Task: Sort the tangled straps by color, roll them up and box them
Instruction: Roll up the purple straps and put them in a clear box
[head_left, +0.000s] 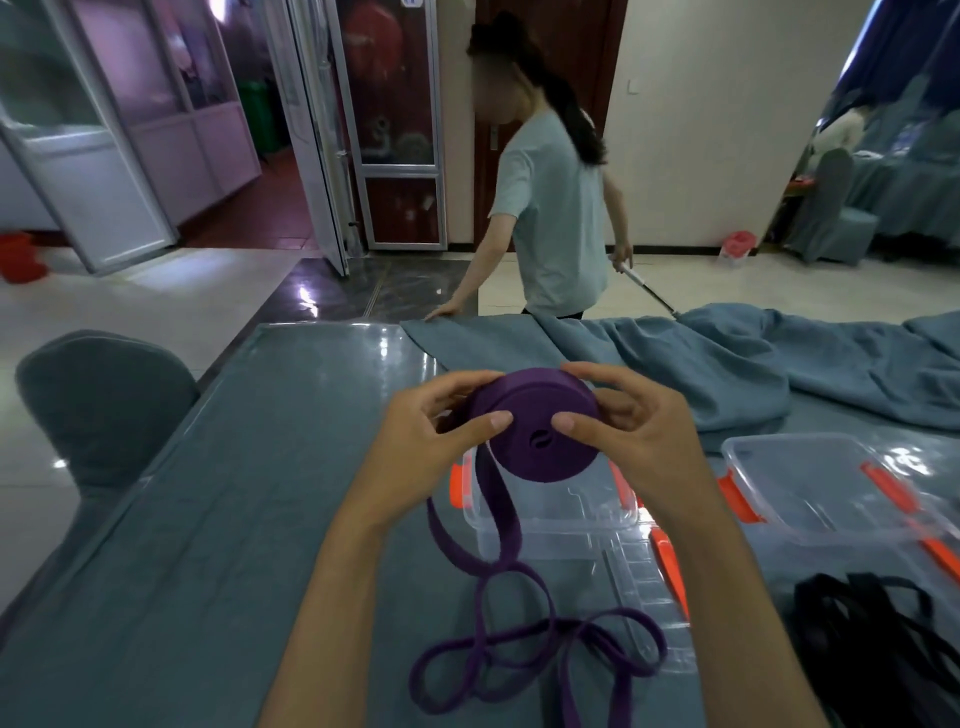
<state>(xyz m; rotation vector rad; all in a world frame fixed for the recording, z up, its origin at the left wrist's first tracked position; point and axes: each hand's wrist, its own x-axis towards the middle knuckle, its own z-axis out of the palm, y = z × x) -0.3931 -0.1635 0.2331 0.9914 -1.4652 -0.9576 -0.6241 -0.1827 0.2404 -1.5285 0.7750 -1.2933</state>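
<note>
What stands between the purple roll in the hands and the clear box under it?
Nothing visible does. Both hands, left hand and right hand, grip the purple roll right above the open clear box. Only its unrolled tail lies loose on the table.

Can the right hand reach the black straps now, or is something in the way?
Probably not yet: the path looks free, but the right hand and the left hand both hold the purple roll; the black straps lie apart.
</note>
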